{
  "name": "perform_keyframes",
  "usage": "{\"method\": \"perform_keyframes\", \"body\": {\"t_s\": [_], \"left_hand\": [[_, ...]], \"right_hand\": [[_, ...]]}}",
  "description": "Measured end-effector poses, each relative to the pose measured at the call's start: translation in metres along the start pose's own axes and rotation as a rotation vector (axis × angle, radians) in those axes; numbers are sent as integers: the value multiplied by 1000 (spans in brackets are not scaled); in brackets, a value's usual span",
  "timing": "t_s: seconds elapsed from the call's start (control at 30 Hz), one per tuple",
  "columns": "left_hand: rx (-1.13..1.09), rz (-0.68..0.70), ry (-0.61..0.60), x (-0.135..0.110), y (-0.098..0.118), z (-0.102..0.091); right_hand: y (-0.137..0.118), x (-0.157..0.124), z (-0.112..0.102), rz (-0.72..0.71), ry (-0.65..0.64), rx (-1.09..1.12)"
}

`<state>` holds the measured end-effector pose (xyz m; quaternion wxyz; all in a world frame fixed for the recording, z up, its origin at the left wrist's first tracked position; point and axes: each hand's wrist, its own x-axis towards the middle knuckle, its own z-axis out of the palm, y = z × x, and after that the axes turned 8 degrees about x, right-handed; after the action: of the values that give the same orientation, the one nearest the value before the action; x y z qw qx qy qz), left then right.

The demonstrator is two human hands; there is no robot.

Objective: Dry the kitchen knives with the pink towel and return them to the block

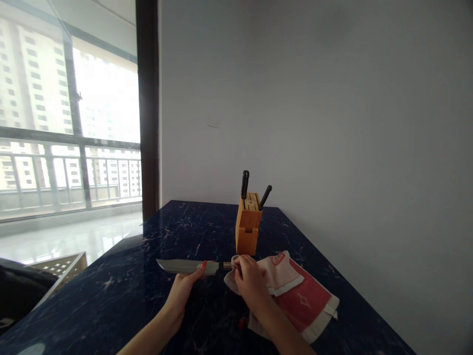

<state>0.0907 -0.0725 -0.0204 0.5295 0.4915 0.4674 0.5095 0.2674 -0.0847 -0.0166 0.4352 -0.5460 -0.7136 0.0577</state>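
Observation:
A large kitchen knife point(177, 266) is held level above the dark table, its blade pointing left. My left hand point(185, 286) grips the blade near the handle end, with the thumb lying along its face. My right hand point(249, 278) is closed on a bunched corner of a red and pink cloth point(306, 301), which wraps around the knife's handle. Most of that handle is hidden by cloth and fingers. The remainder of the cloth trails to the right over the table. Just beyond my hands stands a wooden knife block point(247, 231) with black-handled tools in it.
The dark blue marbled table point(207, 222) meets a plain grey wall point(314, 123) along its far and right sides. At the lower left, a chair point(62, 276) with a perforated panel and dark fabric sits beside the table. Tall windows point(103, 98) are at the left.

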Motion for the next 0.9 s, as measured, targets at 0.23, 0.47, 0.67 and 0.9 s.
{"method": "perform_keyframes", "body": {"t_s": [0.23,0.47,0.67,0.9], "left_hand": [[-44,-22,6,2,-4,-4],[-61,-16,-67,6,-11,-5],[-33,5,-45,6,-10,-5],[-46,-39,-64,2,1,-1]], "right_hand": [[13,4,-8,147,64,35],[18,5,-9,235,74,76],[17,5,-4,229,62,-14],[17,2,2,46,30,-69]]}}
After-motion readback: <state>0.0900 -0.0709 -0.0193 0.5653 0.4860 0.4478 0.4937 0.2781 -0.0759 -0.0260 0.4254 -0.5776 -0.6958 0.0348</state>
